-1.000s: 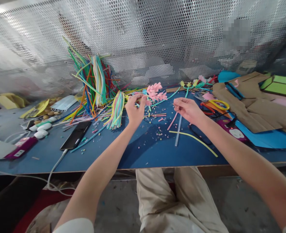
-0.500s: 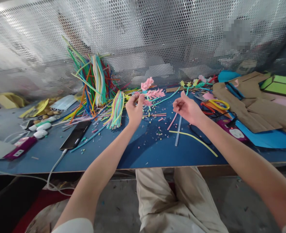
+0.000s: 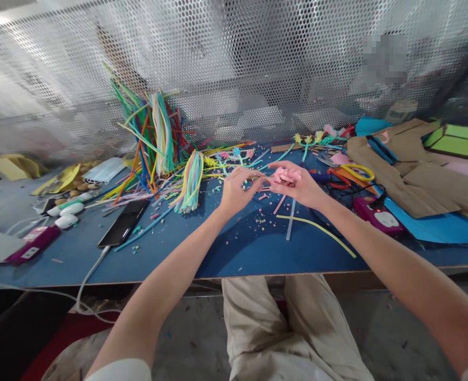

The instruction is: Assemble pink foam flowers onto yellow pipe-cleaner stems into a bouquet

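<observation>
Head view, on my remote feed | two hands: left hand (image 3: 237,191), fingertips together, I can't tell on what; right hand (image 3: 307,188) clamped on one pink cluster (image 3: 287,177), held above the blue table (image 3: 234,248) | I count one phone (image 3: 125,223) left, one pair of scissors (image 3: 359,172) right, one yellow strip (image 3: 323,228) crossing one clear stick (image 3: 291,222).

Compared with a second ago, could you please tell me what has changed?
The left hand has moved right, up close to the right hand. The pink tufted piece has come from beyond the left hand into the right hand's grasp. The phone, the yellow strip and the scissors lie as they did.
</observation>
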`<action>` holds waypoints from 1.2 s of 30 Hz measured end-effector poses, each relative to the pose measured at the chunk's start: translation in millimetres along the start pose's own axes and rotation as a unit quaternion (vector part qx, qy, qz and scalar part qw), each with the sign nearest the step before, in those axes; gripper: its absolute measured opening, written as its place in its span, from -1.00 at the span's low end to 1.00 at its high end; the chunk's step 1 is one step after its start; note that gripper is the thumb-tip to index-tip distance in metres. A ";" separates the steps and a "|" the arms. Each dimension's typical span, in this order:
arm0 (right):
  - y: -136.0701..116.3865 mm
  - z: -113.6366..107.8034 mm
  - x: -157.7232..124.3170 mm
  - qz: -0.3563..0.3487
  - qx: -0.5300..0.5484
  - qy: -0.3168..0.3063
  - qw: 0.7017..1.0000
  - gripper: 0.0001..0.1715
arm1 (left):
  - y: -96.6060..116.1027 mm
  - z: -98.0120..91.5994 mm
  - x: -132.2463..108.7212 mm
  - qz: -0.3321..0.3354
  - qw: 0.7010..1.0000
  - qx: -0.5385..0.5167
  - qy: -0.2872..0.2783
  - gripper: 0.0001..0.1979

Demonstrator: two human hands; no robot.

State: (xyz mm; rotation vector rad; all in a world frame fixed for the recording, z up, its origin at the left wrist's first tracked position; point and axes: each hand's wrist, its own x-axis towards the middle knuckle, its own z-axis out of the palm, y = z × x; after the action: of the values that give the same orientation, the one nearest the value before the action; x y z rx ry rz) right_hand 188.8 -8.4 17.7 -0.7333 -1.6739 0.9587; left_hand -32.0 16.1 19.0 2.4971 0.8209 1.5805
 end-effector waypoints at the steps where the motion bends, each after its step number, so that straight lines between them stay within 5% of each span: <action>1: -1.9 0.3 -0.8 -0.006 -0.030 0.001 1.000 -0.45 | 2.3 -1.9 -0.6 0.031 0.999 -0.011 -0.018 -0.77; 5: -5.6 -3.7 -2.9 -0.014 -0.064 -0.012 0.998 -0.36 | 6.4 -12.3 1.1 0.051 0.997 -0.030 -0.048 -0.63; 9: -2.9 -8.7 -5.2 0.003 -0.031 -0.066 0.997 -0.21 | 2.0 -17.7 9.2 -0.015 1.000 0.015 0.018 -0.73; 12: -0.3 -9.7 -6.5 0.021 -0.019 -0.097 0.995 -0.14 | -3.2 -17.9 14.5 0.010 0.996 0.073 0.047 -0.85; 16: 0.5 -8.7 -6.5 0.033 -0.029 -0.110 0.993 -0.10 | -6.1 -16.9 15.0 0.059 0.991 0.120 0.013 -0.91; 36: -2.3 -9.0 -6.3 0.020 -0.072 -0.153 0.985 -0.10 | -7.5 -14.6 11.0 0.049 0.988 0.143 -0.021 -0.93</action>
State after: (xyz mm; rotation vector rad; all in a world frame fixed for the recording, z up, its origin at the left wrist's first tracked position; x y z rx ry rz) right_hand 199.2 -12.7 18.1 -0.7449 -2.0201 1.0265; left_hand -43.9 24.5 32.3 2.7991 0.9978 1.5279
